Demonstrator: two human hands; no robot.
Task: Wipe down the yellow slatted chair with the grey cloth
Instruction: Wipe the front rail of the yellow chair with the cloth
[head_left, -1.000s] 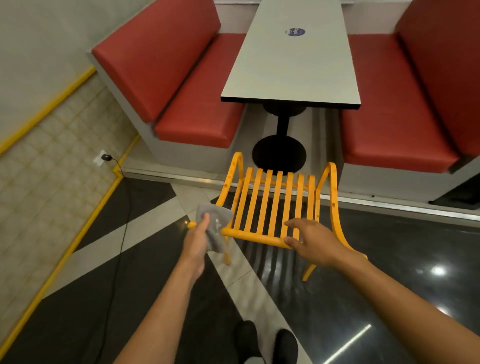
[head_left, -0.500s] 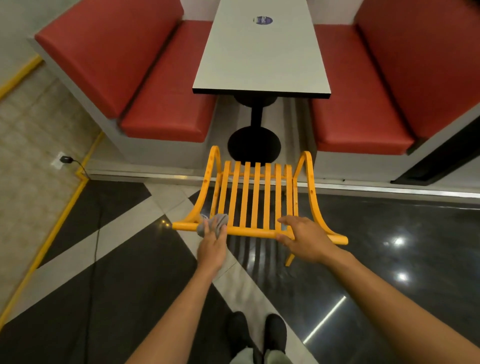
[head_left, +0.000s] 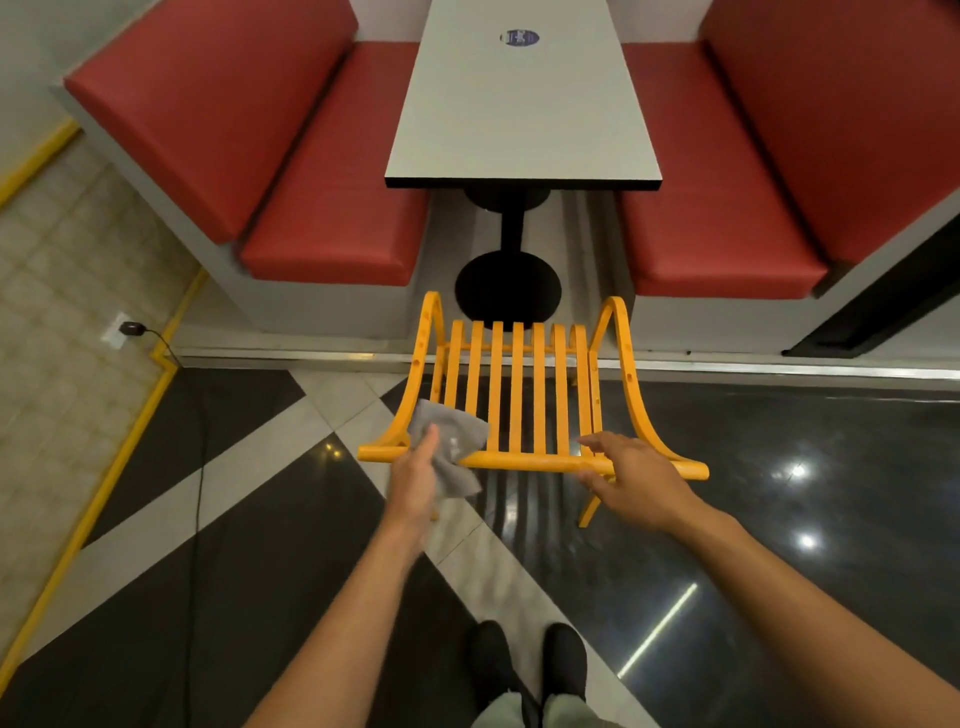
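- The floor (head_left: 779, 597) is glossy black with pale diagonal bands and ceiling-light glints toward 3 o'clock; a yellow line borders it at 9 o'clock.
- Two red booth seats (head_left: 332, 156) fill 10 to 11 o'clock and 1 to 2 o'clock, facing each other.
- Between them at 12 o'clock stands a grey table (head_left: 519, 119) on a black pedestal, with a small round blue sticker (head_left: 519, 37) near its far end.
- The yellow slatted chair (head_left: 519, 395) sits at the centre, just nearer than the pedestal base, its slats running away from the viewer and its near rail crosswise under both hands.
- The person's two bare forearms reach in from 5 and 7 o'clock; their dark shoes (head_left: 524, 670) show at 6 o'clock.
- The right hand (head_left: 634, 478) lies open at the chair's 4 o'clock corner, fingers spread over the near rail; whether it presses or only touches the rail I cannot tell.
- The left hand (head_left: 415, 478) is closed around the grey cloth (head_left: 452, 447) at the chair's 8 o'clock corner, the cloth draped over the rail beside the left arm curve.
- The hands are well apart, one at each end of the near rail.
- A black plug and cable (head_left: 132, 328) sit at a wall socket at 9 o'clock.
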